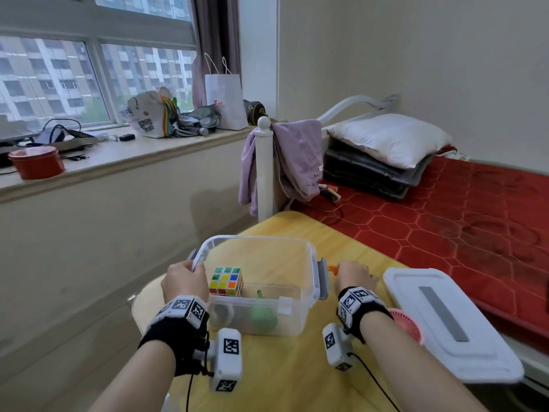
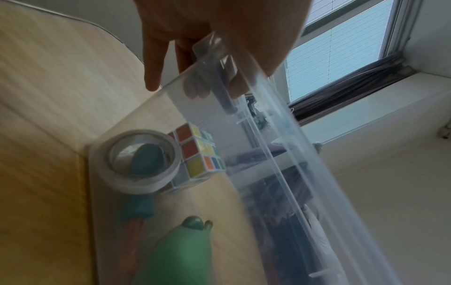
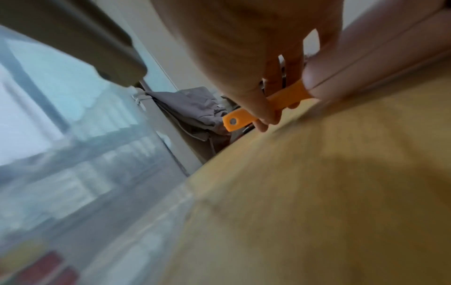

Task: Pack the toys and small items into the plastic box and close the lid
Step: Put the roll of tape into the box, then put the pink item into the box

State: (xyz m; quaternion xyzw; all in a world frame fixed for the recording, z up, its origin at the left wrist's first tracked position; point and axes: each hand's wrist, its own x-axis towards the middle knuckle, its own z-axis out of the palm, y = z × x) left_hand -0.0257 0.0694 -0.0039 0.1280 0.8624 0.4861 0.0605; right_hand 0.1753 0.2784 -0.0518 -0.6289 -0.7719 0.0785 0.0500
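A clear plastic box (image 1: 309, 263) stands open on the yellow table (image 1: 285, 367). Inside lie a colour cube (image 1: 226, 281), a green toy (image 1: 263, 315) and a roll of tape (image 2: 139, 162). My left hand (image 1: 185, 282) grips the box's left rim (image 2: 219, 63). To the right of the box, my right hand (image 1: 355, 276) pinches a flat orange item (image 3: 263, 108) just above the table; its far end is hidden by my fingers. The white lid (image 1: 454, 325) lies at the right, off the box.
A pink round fan (image 1: 407, 324) lies between my right wrist and the lid. A bed with a red mattress (image 1: 445, 221) runs along the right, its white post (image 1: 263, 168) draped with purple cloth. The windowsill (image 1: 118, 156) at the left holds bags and a red bowl.
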